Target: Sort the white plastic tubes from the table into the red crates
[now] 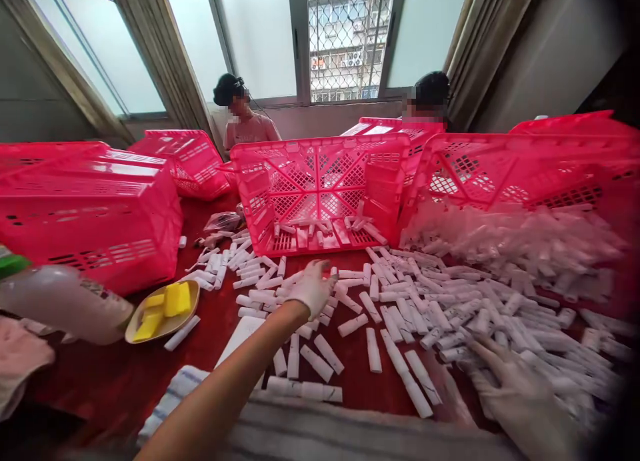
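The left hand (314, 287), in a thin pale glove ending at the wrist, reaches over the tubes (353, 325), its fingers bent and slightly apart; a tube end shows by the fingertips, but I cannot tell whether it is gripped. The right hand (520, 384), also gloved, lies with fingers spread wide on the tubes' thickest heap, touching them.

The tubes are white, smooth, slim cylinders, some with a stepped end or thin dark marks. They lie under and around the left hand and run across to the right hand.

Beyond the left hand, the middle basket (320, 142) of pink plastic lies on its side, its latticed floor upright and its mouth facing the hand; tubes rest inside. Beyond the right hand, glossy clear film (500, 231) is bunched before the right basket (525, 139).

The red table (355, 367) shows between the hands, with loose tubes scattered there. A soft striped towel (360, 434) edges the near side of both hands, and a flat white card (239, 341) lies partly behind the left forearm. Left of that hand, an oval dish (194, 299) holds yellow sponges (177, 299) with square-cut edges.
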A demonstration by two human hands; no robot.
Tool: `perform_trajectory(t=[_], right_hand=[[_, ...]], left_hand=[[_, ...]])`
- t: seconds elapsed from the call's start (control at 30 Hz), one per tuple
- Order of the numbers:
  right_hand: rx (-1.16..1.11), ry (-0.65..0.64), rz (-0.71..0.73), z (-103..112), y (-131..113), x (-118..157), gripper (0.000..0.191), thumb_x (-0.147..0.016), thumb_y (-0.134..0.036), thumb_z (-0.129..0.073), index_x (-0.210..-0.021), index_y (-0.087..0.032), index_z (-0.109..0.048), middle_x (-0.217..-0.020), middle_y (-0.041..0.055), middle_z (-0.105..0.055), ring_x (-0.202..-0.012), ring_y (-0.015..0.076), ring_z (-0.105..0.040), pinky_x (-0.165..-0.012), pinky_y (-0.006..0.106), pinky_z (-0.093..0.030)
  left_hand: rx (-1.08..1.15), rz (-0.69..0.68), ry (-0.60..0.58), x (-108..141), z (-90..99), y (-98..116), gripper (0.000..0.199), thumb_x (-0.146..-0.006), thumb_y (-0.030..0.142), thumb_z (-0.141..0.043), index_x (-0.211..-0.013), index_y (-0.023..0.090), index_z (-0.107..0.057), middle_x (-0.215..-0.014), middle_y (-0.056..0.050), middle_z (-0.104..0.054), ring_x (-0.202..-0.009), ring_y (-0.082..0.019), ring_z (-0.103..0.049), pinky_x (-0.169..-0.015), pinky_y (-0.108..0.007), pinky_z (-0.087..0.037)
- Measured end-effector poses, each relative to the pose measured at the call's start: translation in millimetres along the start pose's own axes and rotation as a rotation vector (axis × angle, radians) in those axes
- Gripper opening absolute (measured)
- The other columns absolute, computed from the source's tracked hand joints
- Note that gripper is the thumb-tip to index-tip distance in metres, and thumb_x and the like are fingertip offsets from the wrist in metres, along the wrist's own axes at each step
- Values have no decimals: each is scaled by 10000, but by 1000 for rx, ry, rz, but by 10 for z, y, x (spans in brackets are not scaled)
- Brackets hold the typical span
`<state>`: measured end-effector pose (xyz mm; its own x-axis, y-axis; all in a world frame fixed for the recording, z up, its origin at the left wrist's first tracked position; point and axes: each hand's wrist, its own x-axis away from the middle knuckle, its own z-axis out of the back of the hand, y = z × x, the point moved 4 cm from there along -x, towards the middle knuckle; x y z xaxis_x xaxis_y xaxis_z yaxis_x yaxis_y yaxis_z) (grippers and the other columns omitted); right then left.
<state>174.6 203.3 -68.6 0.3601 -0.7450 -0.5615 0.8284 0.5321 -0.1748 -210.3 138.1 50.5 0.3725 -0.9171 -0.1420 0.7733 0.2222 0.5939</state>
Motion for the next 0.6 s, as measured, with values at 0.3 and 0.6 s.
perform_trajectory(t=[0.3,0.6], right_hand=[[-256,105,-80,760,-647,-48,313,-883,-391,-477,-1001,-172,-665,-960,87,-690,-894,242,-630,-848,409,-503],[-238,-144,-356,628,-835,-72,350,-886,-242,-387,-1125,-138,-621,-1059,140,-671,-937,286,-634,-835,415,-492]], left_hand=[[41,-38,-189,1370,-339,35,176,-781,176,-589,-942,188,-659,-970,-49,-682,-922,-193,-619,-861,-305,-474],[-161,124,-155,1293,-663,465,248,-863,274,-486,-1064,162,-578,-1076,-136,-627,-993,-276,-603,-850,-390,-445]])
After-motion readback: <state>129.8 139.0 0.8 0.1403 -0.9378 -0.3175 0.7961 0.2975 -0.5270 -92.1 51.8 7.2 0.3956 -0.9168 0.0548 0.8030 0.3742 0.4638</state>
